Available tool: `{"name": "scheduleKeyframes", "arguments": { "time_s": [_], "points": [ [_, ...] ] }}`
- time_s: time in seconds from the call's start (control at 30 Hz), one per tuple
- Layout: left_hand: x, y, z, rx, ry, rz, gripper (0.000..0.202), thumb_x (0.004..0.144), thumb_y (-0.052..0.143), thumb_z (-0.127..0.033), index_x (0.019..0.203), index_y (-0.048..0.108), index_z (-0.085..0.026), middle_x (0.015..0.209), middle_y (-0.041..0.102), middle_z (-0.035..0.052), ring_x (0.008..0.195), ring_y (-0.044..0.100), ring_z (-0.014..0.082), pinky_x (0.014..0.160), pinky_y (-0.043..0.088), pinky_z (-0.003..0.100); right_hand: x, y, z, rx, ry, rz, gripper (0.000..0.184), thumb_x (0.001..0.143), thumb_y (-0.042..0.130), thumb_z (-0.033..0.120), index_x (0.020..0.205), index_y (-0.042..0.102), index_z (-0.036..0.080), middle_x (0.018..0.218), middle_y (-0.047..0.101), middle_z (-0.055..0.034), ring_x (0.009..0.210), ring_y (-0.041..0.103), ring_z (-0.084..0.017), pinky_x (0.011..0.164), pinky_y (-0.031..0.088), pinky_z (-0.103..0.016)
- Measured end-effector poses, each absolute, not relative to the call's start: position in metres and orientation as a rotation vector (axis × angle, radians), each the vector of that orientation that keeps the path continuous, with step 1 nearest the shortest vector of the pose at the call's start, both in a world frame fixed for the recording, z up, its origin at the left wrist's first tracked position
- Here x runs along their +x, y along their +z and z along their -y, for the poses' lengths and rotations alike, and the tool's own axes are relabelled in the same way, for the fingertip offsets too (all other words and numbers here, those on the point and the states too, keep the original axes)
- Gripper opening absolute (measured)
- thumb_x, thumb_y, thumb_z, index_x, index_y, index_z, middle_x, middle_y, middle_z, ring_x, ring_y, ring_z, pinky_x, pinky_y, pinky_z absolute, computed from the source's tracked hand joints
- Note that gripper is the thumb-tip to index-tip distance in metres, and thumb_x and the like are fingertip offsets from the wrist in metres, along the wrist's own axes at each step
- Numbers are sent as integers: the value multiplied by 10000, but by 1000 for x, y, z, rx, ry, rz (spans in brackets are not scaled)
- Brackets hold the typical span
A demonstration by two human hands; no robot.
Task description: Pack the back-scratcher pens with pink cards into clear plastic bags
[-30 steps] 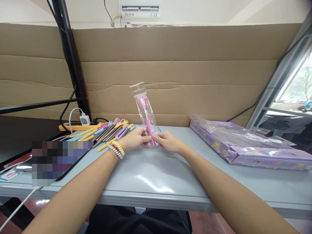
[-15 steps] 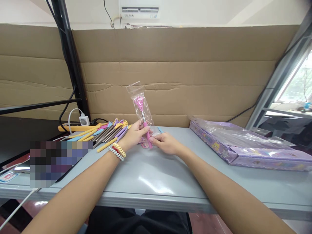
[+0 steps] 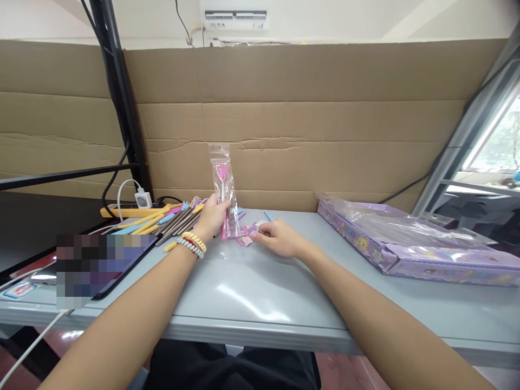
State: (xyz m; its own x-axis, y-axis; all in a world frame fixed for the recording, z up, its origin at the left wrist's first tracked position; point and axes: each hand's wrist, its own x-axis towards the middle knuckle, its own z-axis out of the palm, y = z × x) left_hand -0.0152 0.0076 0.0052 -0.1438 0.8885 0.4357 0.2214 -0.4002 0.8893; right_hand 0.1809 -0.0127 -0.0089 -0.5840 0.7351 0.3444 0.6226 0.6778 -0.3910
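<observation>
My left hand [image 3: 212, 221] is closed around a pink telescopic back scratcher [image 3: 222, 173] inside a clear zip bag [image 3: 220, 153]. It is held upright, with the small hand-shaped head at the top and the pink handle below. My right hand [image 3: 278, 237] is closed in a pinch at the right edge of some small pink printed cards [image 3: 245, 236] on the table, its fingertips on a card. Left of my left hand lies a pile of back scratchers [image 3: 179, 222] with yellow, blue, purple and pink parts. A thin blue stick [image 3: 268, 216] rests behind my right hand.
A purple printed box [image 3: 390, 238] with clear plastic film [image 3: 398, 219] on it occupies the right side. At the left are a tablet-like device [image 3: 122, 265], a white charger plug [image 3: 143, 199] and cables. A cardboard wall [image 3: 292, 124] stands behind the grey table [image 3: 252, 292].
The bagged back scratcher has moved left with my left hand and turned more upright. My right hand has let go of its handle end and is now at the cards.
</observation>
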Motion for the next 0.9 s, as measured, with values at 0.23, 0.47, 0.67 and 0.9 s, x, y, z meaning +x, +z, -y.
{"name": "scheduleKeyframes", "arguments": {
  "time_s": [0.23, 0.47, 0.67, 0.9],
  "points": [
    [-40, 4, -17, 1838, 1551, -2019, 166, 753, 479, -361, 741, 476, -195, 796, 622, 111, 782, 579, 263, 669, 394, 331, 182, -10, 11, -1079, 315, 2395, 443, 823, 407, 526, 566, 432, 167, 545, 376, 40, 519, 295, -81, 506, 221, -243],
    [-56, 4, -18, 1789, 1431, -2221, 287, 699, 547, -451, 799, 496, -188, 849, 641, 128, 822, 599, 275, 637, 410, 309, 182, -11, 11, -1105, 316, 2392, 439, 829, 399, 527, 577, 441, 170, 555, 411, 37, 519, 327, -82, 504, 232, -237],
    [-65, 6, -17, 1688, 1358, -2334, 461, 589, 630, -523, 869, 507, -179, 851, 642, 113, 802, 602, 272, 609, 423, 305, 182, -12, 11, -1105, 316, 2384, 415, 823, 419, 506, 579, 444, 171, 567, 434, 33, 523, 338, -84, 500, 235, -236],
    [-72, -1, -21, 1707, 1064, -2396, 507, 589, 639, -490, 940, 505, -150, 964, 637, 167, 888, 597, 303, 631, 416, 317, 183, -13, 9, -1114, 324, 2375, 362, 814, 444, 453, 584, 437, 174, 586, 455, 33, 530, 355, -81, 500, 245, -230]
  ]
}}
